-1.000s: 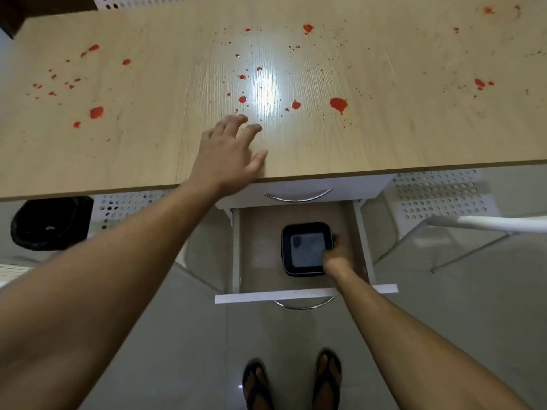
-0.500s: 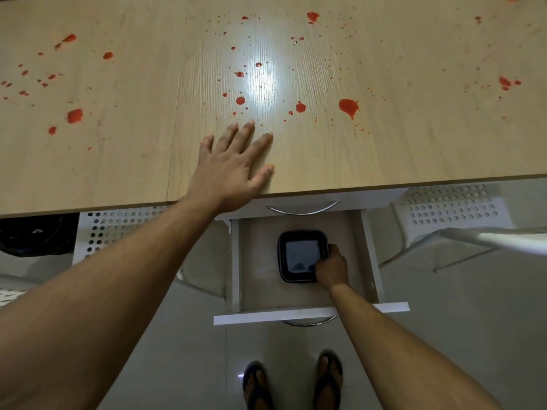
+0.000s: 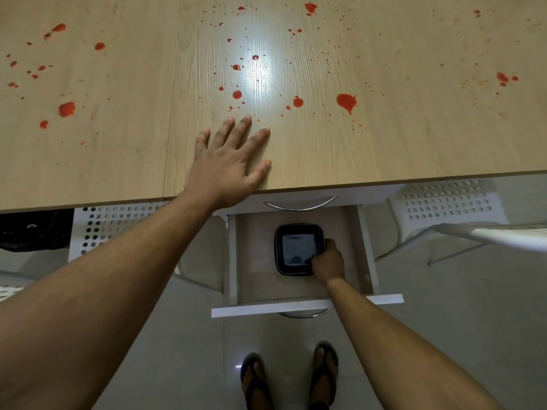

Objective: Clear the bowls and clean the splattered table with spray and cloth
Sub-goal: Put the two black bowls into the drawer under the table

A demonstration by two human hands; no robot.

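— Fingers of our right hand curl on the black bowl's lower right corner. Where is it?

— Low in the middle of the frame, in the open drawer under our table.

— And our left hand?

— It lies flat on the table edge, fingers spread apart. Red splatters dot the wood up top. We see our sandals at the bottom.

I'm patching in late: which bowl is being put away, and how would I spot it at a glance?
Start at the wooden table spattered with red, then drop below its near edge to the open white drawer. Inside sits the bowl: black, square with rounded corners, glossy. It is the only thing visible in the drawer, and the right hand grips its near right corner.
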